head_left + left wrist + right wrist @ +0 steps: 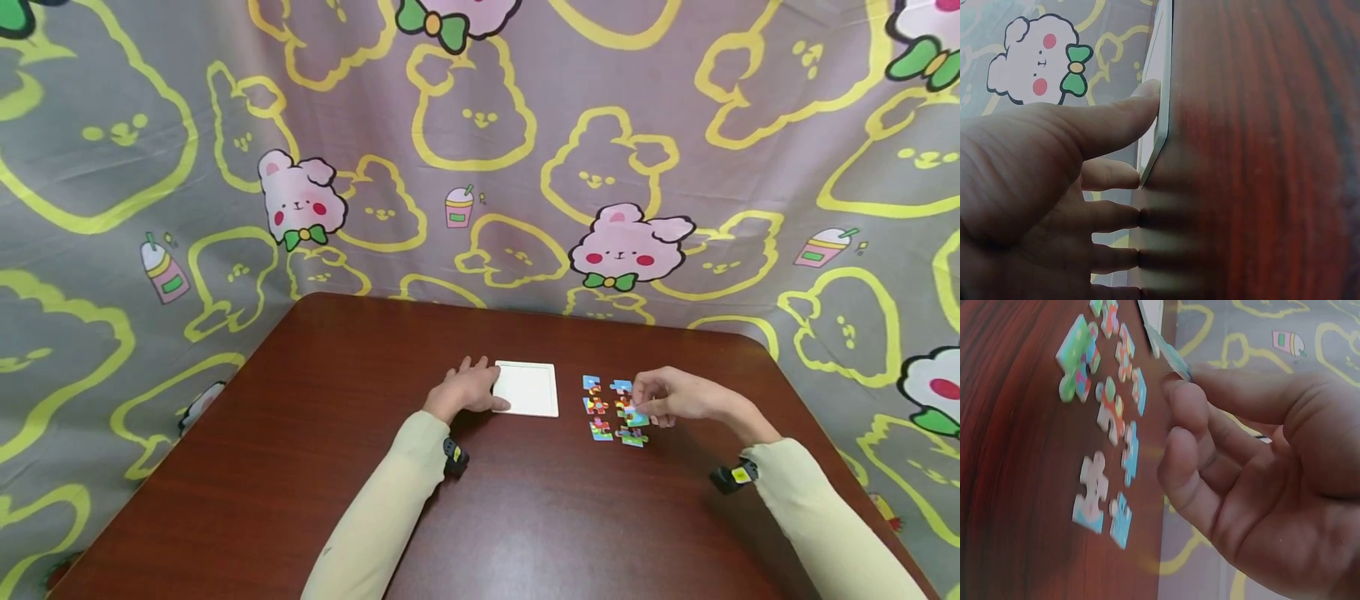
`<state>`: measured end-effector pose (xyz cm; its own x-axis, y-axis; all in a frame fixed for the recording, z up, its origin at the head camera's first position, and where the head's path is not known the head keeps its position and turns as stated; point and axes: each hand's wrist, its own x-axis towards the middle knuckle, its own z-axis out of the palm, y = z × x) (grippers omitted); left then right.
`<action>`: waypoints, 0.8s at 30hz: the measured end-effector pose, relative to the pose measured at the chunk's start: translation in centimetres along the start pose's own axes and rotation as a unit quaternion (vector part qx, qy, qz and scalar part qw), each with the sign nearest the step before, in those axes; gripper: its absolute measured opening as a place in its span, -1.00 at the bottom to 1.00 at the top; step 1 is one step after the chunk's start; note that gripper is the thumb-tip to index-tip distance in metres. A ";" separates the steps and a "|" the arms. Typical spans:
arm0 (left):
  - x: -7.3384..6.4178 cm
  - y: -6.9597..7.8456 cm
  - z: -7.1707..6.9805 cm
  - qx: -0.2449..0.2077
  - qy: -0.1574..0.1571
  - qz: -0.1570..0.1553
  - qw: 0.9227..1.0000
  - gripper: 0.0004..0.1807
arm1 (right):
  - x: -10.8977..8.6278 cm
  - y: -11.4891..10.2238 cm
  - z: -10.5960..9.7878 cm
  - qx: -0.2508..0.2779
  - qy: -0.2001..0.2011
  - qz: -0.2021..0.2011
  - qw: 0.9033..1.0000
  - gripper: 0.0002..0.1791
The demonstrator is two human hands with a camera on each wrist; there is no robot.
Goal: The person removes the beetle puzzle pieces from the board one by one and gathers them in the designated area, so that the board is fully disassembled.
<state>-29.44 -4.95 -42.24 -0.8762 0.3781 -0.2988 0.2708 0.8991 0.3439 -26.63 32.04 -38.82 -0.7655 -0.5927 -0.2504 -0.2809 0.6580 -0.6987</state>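
Observation:
A square white puzzle tray with a raised rim lies flat on the table. My left hand rests at its left side, fingers spread on the tabletop; in the left wrist view the thumb presses on the tray's rim. Between thumb and fingertips, my right hand pinches a jigsaw piece above the table, seen nearly edge-on in the right wrist view. Loose jigsaw pieces lie in rows to the tray's right, brightly coloured and separate. The right hand partly hides some of them in the head view.
The dark red-brown wooden table has its far edge close to a hanging cloth printed with cartoon rabbits and drink cups. Both forearms reach in from the near side, each with a black wrist camera.

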 end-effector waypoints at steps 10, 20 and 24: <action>0.1 0.0 0.2 0.005 0.001 0.001 1.000 -0.15 | -2.1 1.4 -0.3 -0.003 -0.067 0.026 0.997 -0.91; 0.1 0.2 0.2 0.006 0.000 0.003 1.000 -0.15 | -2.3 3.0 0.5 0.005 -0.049 0.073 0.996 -0.83; 0.0 0.1 0.1 0.005 0.005 0.004 1.000 -0.15 | -2.0 3.1 0.7 -0.011 -0.033 0.087 0.996 -0.75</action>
<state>-29.39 -4.80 -42.34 -0.8776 0.3835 -0.2877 0.2822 0.8983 0.3368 -25.56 34.93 -40.95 -0.7644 -0.4972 -0.4105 -0.1606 0.7635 -0.6255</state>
